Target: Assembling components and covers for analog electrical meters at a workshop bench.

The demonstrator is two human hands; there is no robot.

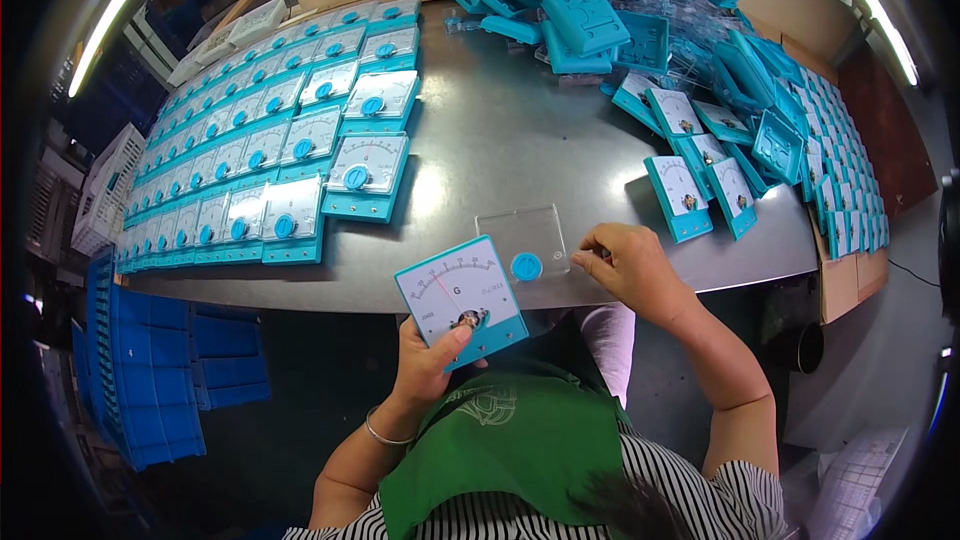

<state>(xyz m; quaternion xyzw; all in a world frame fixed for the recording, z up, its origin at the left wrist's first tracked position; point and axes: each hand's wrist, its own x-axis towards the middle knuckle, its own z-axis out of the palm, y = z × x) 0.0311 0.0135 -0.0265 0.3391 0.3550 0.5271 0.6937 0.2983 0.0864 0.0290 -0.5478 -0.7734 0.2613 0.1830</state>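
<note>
L grip (pixel 428 360) holds meter (pixel 460 298); R grip (pixel 628 265) pinches clear cover (pixel 522 242).

Two ceiling tube lights (pixel 118 8) are blowing out white at the upper left and upper right corners. Centre is staying bright and sharp. Grey metal table (pixel 500 130) is throwing soft glare patches mid-surface. Short, soft shadows are falling beside the panels. Floor area at lower left is sitting dim. Fisheye is bending straight edges hard near the rim, corners going black, slight blur there.
</note>
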